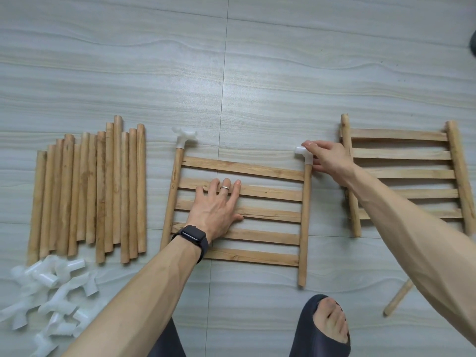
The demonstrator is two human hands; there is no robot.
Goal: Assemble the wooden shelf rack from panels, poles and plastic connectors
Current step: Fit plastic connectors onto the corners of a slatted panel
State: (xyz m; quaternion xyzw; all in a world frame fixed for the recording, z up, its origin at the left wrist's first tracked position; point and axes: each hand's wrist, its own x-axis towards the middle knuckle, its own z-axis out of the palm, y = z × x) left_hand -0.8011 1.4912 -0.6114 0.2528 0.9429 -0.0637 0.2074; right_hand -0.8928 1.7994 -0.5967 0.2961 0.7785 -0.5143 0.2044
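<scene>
A slatted wooden panel (268, 194) lies flat on the floor in the middle. My left hand (219, 207) presses on its slats with straight, spread fingers. A white plastic connector (185, 136) caps the far end of the panel's left pole. A second white connector (305, 154) sits on the far end of the right pole, and my right hand (327, 157) grips it with thumb and fingers. Loose wooden poles (87, 191) lie in a row at the left. A pile of white connectors (49, 297) lies at the near left.
More slatted panels (404, 173) are stacked on the floor at the right, partly under my right forearm. One loose pole (398, 297) lies at the near right. My foot in a dark slipper (324, 328) rests just below the middle panel.
</scene>
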